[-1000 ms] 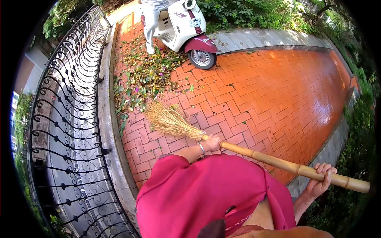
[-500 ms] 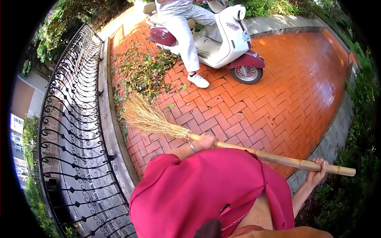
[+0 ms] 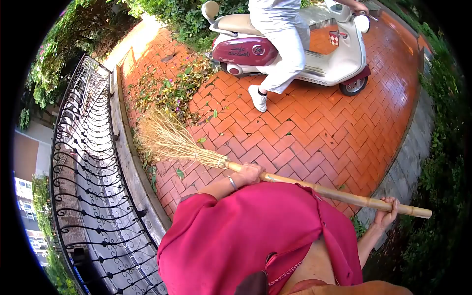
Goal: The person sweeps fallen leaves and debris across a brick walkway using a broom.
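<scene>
A straw broom (image 3: 169,137) with a bamboo handle slants across in front of my body. My left hand (image 3: 249,173), with a silver bangle at the wrist, is wrapped round the handle just behind the bristles. Near the handle's far end, my right hand (image 3: 387,211) is closed round the bamboo. The bristles fan out over the red brick paving, beside a pile of fallen leaves (image 3: 174,88) and some purple petals.
A person in white trousers (image 3: 285,56) sits astride a cream and maroon scooter (image 3: 314,66), one shoe on the bricks. A black wrought-iron railing (image 3: 88,162) on a stone curb runs along the left. Plants and a grey stone edge (image 3: 410,152) border the right.
The scooter and its rider have moved to the right, showing more of the scooter's rear. Both hands keep their grip on the broom, which sits slightly further left in view.
</scene>
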### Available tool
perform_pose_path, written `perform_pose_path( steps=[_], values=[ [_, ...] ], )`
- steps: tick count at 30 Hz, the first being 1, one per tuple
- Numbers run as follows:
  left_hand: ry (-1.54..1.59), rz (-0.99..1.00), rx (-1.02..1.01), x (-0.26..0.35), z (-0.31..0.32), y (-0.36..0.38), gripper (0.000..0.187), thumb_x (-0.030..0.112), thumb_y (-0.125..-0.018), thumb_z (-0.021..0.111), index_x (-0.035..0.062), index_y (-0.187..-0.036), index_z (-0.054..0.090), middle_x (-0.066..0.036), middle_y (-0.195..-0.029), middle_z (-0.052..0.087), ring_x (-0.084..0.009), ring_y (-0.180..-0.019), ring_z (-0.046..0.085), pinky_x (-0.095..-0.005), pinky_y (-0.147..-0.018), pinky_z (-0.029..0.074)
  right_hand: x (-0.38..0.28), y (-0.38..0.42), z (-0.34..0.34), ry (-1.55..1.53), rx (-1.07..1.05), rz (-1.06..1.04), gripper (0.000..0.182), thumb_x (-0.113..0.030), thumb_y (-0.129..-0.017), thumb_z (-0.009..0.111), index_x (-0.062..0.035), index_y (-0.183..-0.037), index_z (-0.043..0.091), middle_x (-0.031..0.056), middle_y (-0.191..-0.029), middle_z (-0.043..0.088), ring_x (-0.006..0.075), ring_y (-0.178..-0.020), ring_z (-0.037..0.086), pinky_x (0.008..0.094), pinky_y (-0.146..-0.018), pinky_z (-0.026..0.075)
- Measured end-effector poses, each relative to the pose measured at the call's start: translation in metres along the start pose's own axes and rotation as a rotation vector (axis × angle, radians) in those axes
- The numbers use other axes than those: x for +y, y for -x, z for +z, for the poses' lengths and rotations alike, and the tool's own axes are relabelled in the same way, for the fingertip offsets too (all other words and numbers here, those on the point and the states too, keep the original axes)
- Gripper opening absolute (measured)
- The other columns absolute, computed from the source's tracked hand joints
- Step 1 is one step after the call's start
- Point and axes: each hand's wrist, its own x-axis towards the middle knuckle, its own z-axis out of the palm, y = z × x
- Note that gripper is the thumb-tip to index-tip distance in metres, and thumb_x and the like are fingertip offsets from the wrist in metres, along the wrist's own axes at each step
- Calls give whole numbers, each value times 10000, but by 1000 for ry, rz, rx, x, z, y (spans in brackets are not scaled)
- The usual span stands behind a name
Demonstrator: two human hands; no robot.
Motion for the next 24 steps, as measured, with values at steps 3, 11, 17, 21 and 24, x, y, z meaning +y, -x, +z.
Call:
perform_pose_path(
  steps=[3,11,17,21,24],
  values=[
    [19,57,-30,-6,-9,-29,276,183,-673,520,132,-941,560,-102,-856,595,-233,-850,564,-363,-745,397,-2,-6,-5,9,77,-15,82,-95,-792,488,-81,-753,418,24,-723,401,145,-697,414,331,-714,350],
    [-29,309,-45,-46,-48,-138,205,161,-666,509,100,-853,566,-103,-785,594,-238,-808,575,-365,-703,416,14,-42,26,131,134,-83,62,-110,-807,463,-82,-762,431,41,-738,426,165,-725,433,355,-753,345],
    [-7,426,-59,-63,-105,-224,267,134,-590,547,116,-857,555,-68,-734,591,-232,-730,580,-363,-679,392,17,-72,88,210,180,-153,67,-106,-809,469,-84,-759,430,34,-750,412,161,-754,424,346,-777,340],
    [68,568,21,-54,-133,-287,210,123,-591,532,115,-798,569,-85,-696,590,-245,-697,580,-376,-650,404,6,-92,108,203,167,-231,75,-62,-780,492,-64,-784,418,44,-761,394,172,-766,408,362,-804,325],
    [37,674,-26,-35,-172,-337,162,119,-607,517,101,-761,565,-115,-682,587,-274,-695,579,-397,-629,423,-4,-109,117,232,180,-322,90,-56,-764,504,-46,-793,419,59,-785,377,192,-777,391,370,-804,306]
  ],
)
